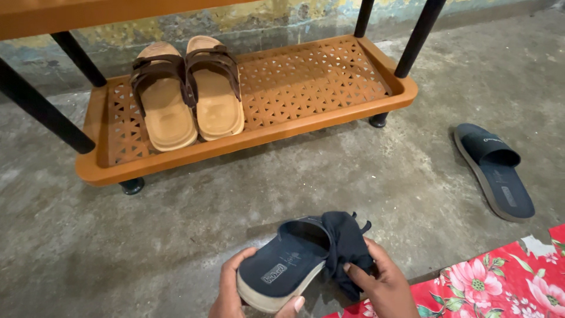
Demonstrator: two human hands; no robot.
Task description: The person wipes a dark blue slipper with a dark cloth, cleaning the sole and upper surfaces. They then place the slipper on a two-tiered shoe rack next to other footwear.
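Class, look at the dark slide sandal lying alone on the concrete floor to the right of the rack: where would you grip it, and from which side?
Probably best to grip the lone dark slide sandal by its strap band at the far end, coming from above. It lies flat, sole down, so the raised strap gives fingers something to hook, and bare floor surrounds it.

Slippers [282, 265] [494, 171]: navy. Cloth [348, 247]: black. Sandals [188, 94]: tan, brown straps. Rack [329, 82]: orange lattice. Mat [506, 282]: red floral.

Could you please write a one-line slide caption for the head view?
Left hand holds a navy slide sandal; right hand presses a dark cloth on it.
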